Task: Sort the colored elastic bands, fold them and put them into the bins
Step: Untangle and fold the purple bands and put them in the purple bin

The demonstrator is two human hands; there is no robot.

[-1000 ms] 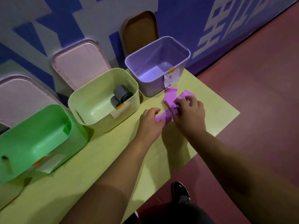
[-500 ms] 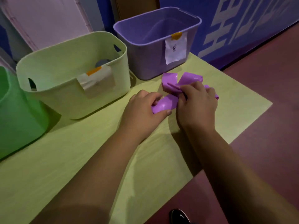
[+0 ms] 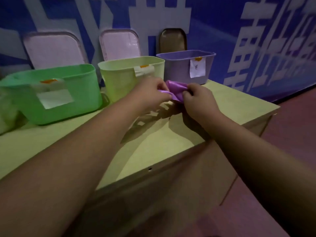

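Note:
A crumpled purple elastic band [image 3: 176, 90] is held just above the yellow-green table [image 3: 153, 147], in front of the bins. My left hand [image 3: 151, 95] pinches its left end and my right hand [image 3: 199, 100] pinches its right end. Three bins stand in a row behind: a green bin [image 3: 56, 93] on the left, a pale yellow-green bin [image 3: 123, 74] in the middle and a purple bin [image 3: 181, 67] on the right, each with a paper label. Their insides are hidden from this low angle.
Two pink lids [image 3: 53, 50] and a brown lid [image 3: 173, 40] lean against the blue and white wall behind the bins. The table's right edge drops to a reddish floor [image 3: 290, 134].
Both hands have lifted the purple band off the table and bunched it between them. The camera has dropped lower, so the bins now show from the side.

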